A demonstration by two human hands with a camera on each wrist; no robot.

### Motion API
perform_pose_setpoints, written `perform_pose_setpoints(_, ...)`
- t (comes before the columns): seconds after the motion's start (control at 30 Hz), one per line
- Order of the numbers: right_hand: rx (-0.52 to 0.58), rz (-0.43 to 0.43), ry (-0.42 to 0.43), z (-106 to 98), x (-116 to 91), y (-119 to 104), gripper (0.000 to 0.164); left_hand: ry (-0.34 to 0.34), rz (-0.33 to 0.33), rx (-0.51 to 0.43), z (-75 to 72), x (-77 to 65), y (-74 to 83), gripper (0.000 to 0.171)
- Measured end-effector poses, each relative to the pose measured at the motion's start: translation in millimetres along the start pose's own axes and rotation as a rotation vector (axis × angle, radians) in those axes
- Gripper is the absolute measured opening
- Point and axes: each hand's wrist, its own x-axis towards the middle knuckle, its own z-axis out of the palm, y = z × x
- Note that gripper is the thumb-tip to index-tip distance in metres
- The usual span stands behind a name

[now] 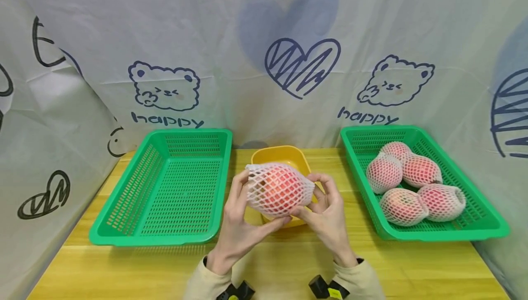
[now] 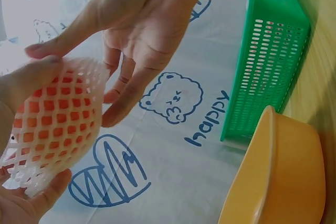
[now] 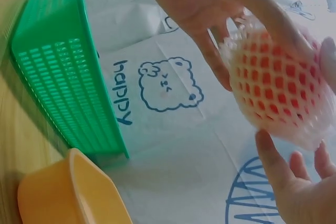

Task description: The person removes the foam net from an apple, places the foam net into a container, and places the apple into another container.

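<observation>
Fruit (image 1: 280, 190) is raised off the counter (image 1: 288, 268), held between both hands, partly hiding the yellow bin (image 1: 284, 152) from the head view. Left hand (image 1: 239, 229) curls about its left end; right hand (image 1: 327, 215) grips the tapered right end. Fingertips behind are hidden, so firmness of hold uncertain.

Risk: round body could slip inside the loose net and drop, if only mesh is pinched; hard squeezing may bruise it or tear strands.

Materials: net white, springy foam, diamond mesh; skin red. Bin smooth, round-cornered. Left basket (image 1: 185, 199) and right basket (image 1: 453, 234) slotted green plastic; right one holds netted fruits (image 1: 385, 173). Counter wood-grained.
</observation>
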Motion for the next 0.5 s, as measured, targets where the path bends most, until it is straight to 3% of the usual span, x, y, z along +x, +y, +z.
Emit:
perform_pose_setpoints(0.17, 0.024, 0.007, 0.102, 5, -2, -2, 0.046, 0.052, 0.044, 0.033, 5.6, -0.2, 0.4, 0.072)
perform_pose_setpoints(0.3, -0.027, -0.018, 0.138, 8, -3, -2, 0.035, 0.074, 0.044, 0.076, 9.2, -1.6, 2.2, 0.069)
perform_pose_setpoints(0.5, -0.145, -0.088, 0.156, 13, -2, -3, 0.039, 0.072, 0.037, 0.171, 9.9, -4.0, 2.8, 0.064)
